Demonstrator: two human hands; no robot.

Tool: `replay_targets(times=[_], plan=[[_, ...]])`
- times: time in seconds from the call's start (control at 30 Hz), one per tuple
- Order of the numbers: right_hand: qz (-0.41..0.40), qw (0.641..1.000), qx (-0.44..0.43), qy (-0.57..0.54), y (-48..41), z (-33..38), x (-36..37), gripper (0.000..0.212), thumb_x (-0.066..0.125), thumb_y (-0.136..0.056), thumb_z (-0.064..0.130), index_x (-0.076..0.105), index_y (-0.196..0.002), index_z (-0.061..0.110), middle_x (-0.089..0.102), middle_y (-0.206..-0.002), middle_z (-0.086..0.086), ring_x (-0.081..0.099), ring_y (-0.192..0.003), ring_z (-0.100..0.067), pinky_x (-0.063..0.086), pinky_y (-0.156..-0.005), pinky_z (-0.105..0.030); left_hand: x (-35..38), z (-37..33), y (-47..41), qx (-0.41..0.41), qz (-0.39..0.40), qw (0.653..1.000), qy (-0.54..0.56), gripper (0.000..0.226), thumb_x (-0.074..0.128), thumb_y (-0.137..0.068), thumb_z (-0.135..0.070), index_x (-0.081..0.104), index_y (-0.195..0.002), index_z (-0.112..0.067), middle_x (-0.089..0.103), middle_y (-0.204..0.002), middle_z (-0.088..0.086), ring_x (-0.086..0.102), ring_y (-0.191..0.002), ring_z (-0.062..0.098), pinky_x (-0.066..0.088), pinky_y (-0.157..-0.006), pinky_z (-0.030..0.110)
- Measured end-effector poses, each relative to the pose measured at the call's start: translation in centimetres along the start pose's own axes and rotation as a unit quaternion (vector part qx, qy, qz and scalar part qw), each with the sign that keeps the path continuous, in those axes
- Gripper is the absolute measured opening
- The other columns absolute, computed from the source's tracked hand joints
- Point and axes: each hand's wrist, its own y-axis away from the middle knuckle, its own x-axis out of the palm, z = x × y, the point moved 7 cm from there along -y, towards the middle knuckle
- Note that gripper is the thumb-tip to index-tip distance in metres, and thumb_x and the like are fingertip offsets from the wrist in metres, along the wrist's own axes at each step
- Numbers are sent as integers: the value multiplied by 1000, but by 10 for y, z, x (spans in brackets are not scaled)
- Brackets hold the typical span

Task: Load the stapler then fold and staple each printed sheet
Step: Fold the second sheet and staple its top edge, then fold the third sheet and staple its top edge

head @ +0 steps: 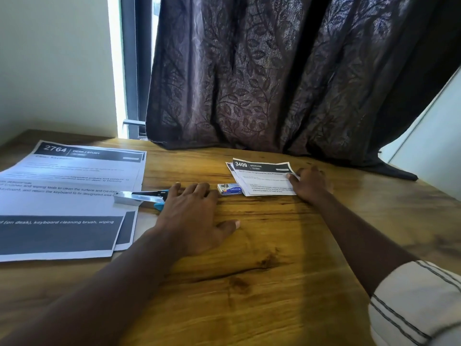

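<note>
A brown wooden desk (pixel 262 245) holds everything. On its left side lie two big flat white printed sheets (pixel 64 196), one on top of the other. A silver and blue metal stapler (pixel 139 197) lies across the right edge of these sheets, partly on the desk. Just right of the stapler, the left hand (pixel 192 216) lies flat on the desk, fingers by the stapler's near end. Right of that hand sits a small cardboard box of staples (pixel 229 189), just beside a little pile of folded white printed sheets (pixel 262 178). The right hand (pixel 311 184) touches the pile's right edge. Behind them, a dark leafy cloth curtain (pixel 274 83) hangs down onto the back of the desk.
</note>
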Motion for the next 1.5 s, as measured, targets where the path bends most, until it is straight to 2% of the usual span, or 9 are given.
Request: replay_targets(times=[0.13,0.23,0.4,0.57,0.67,0.77,0.93,1.1,1.5], plan=[[-39,999,22,-10,11,3,-11,57,37,-98,61,64,-125,18,54,-135,-17,48,-125,-37,42,-97,-47,1,0,0,3,-5,1000,3,95,26,-85,-88,29,-157,-27,28,-167,3,25,-154,24,12,-127,55],[-140,986,18,-89,32,16,-36,53,37,-99,58,62,-124,18,54,-132,-16,47,-123,-37,39,-100,-51,1,1,0,3,0,1000,1,94,26,-85,-88,29,-157,-27,29,-167,3,25,-154,24,10,-127,55],[-258,912,-58,-314,102,68,-70,43,42,-98,53,66,-119,25,60,-119,-6,53,-115,-28,43,-99,-50,-10,-3,4,29,-20,999,-17,86,30,-89,-82,39,-154,-27,37,-163,1,31,-152,21,4,-127,56],[-201,882,-176,-388,172,147,-71,40,44,-98,47,64,-123,24,61,-119,0,54,-115,-19,46,-97,-45,-52,14,25,12,-136,987,80,57,44,-95,-65,58,-139,-32,50,-154,-7,41,-145,17,15,-126,53],[-151,882,-258,-364,199,194,-73,47,41,-95,50,64,-125,23,60,-123,-1,53,-117,-20,43,-98,-42,-78,62,49,-61,-212,965,140,64,42,-85,-69,66,-130,-31,61,-143,-5,55,-131,19,37,-115,46],[-106,896,-289,-320,215,240,-72,46,43,-95,50,62,-129,25,57,-123,-1,52,-116,-20,43,-98,-44,-94,133,80,-169,-267,946,78,71,40,-82,-75,69,-123,-25,69,-132,2,65,-119,28,50,-100,45],[-39,909,-362,-201,223,303,-60,52,44,-95,60,56,-135,30,55,-128,4,47,-119,-18,38,-101,-44,-77,231,118,-351,-145,925,9,75,36,-91,-77,48,-144,-25,53,-147,11,51,-134,38,41,-107,59],[-11,907,-375,-190,223,312,-42,35,48,-98,51,62,-124,32,59,-119,5,50,-113,-18,41,-98,-43,-53,261,130,-371,-73,926,5,79,34,-91,-77,38,-150,-26,41,-158,11,37,-143,35,31,-113,55],[-26,943,-282,-175,207,294,-35,37,49,-98,48,60,-131,33,57,-116,4,48,-109,-16,45,-95,-42,-70,272,129,-359,-150,915,107,73,77,-78,-56,51,-141,-31,54,-141,11,53,-129,34,45,-102,51]])
